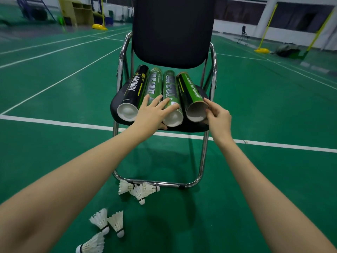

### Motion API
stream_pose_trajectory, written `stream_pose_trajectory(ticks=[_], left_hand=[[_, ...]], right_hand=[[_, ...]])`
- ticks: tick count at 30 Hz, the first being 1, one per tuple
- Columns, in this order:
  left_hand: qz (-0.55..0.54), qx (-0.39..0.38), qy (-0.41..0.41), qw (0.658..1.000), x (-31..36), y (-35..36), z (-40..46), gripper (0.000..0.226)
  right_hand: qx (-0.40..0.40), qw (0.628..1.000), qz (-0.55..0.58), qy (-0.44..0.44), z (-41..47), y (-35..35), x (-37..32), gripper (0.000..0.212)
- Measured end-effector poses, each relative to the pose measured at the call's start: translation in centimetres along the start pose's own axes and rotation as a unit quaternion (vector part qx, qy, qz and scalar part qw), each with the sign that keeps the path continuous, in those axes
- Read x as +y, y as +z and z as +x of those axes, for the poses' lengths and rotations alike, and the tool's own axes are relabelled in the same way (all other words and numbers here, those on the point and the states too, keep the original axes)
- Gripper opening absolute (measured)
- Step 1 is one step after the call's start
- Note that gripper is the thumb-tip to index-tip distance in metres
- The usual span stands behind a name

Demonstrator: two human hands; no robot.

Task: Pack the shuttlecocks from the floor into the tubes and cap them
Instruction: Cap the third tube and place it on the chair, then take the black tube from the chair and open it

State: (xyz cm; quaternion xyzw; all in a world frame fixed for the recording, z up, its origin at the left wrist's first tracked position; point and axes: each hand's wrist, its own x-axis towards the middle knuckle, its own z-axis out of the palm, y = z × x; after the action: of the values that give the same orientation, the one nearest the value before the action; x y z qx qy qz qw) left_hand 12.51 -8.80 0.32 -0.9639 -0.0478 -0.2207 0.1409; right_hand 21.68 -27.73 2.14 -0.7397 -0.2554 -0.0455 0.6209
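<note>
Four shuttlecock tubes lie side by side on the chair seat, open ends toward the person, likely so they cannot roll and can be loaded from the front. Left hand rests spread, fingers straight, across the two middle green tubes; right hand pinches the rim of the rightmost tube. Six shuttlecocks lie on the floor by the chair frame, unpacked; no caps visible.

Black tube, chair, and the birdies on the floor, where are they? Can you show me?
black tube [135, 88], head view, on its printed side.
chair [173, 30], head view, on the black backrest.
shuttlecock [139, 193], head view, on the white feathers, by the chair's foot.
</note>
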Motion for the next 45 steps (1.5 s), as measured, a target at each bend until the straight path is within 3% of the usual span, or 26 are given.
stream_pose_trajectory(ticks=[6,10,14,17,20,23,30,36,45], left_hand=[[-0.065,-0.007,-0.048,0.997,1.3,-1.5,-0.4,0.093],[-0.097,0.08,-0.032,0.992,2.1,-5.0,0.1,0.093],[-0.186,0.16,-0.023,0.969,2.5,-8.9,0.8,0.095],[-0.272,0.187,0.032,0.943,2.7,-11.3,0.5,0.094],[-0.276,0.194,0.073,0.939,2.5,-12.7,-0.7,0.093],[-0.26,0.184,0.111,0.941,2.0,-13.6,-2.5,0.082],[-0.187,0.122,0.133,0.966,2.2,-13.0,-9.4,0.083],[-0.217,0.095,0.063,0.969,3.2,-8.9,-15.3,0.077],[-0.293,-0.037,-0.044,0.954,6.2,0.4,-22.0,0.077]], right_hand=[[0.098,0.992,0.07,0.026,-0.5,-0.4,-1.6,0.034],[0.136,0.984,0.115,0.022,-1.7,-0.9,-3.3,0.034],[0.1,0.983,0.154,-0.005,-3.0,-1.6,-6.1,0.033],[0.055,0.983,0.175,-0.023,-4.3,-2.2,-8.1,0.032],[-0.003,0.982,0.188,-0.017,-6.1,-2.7,-9.5,0.031],[-0.055,0.978,0.202,0.009,-7.8,-2.9,-9.8,0.029],[-0.189,0.957,0.206,0.074,-11.7,-1.4,-7.6,0.026],[-0.247,0.933,0.216,0.151,-15.1,0.8,-3.3,0.024],[-0.297,0.907,0.141,0.264,-19.5,3.6,5.5,0.026]])
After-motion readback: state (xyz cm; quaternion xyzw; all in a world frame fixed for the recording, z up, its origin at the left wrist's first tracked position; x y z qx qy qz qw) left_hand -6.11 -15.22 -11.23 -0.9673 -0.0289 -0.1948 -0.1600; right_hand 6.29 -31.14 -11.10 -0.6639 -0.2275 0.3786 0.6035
